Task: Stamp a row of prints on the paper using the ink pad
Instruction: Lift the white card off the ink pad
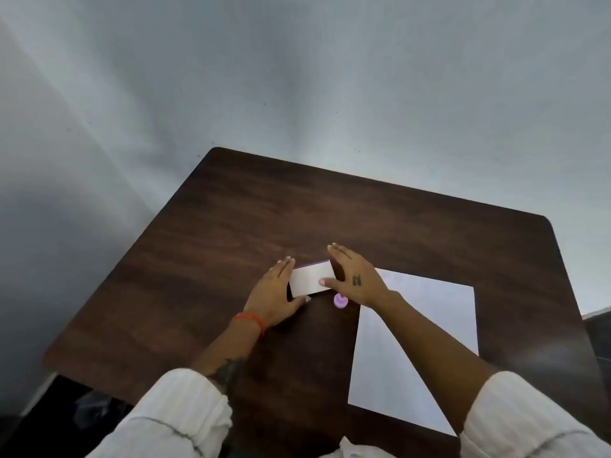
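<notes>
A white rectangular ink pad case (309,277) lies on the dark wooden table (231,226), its lid down. My left hand (274,297) holds its left end, thumb along the near edge. My right hand (355,276) holds its right end, thumb on the lid and fingers stretched past the far corner. A small purple stamp (340,300) stands on the table just in front of the case, below my right thumb. A blank white sheet of paper (429,325) lies to the right, partly covered by my right forearm.
The table's far edge and right edge meet a pale grey wall. Bare wood stretches to the left and behind the case. A dark object (598,328) shows past the table's right edge.
</notes>
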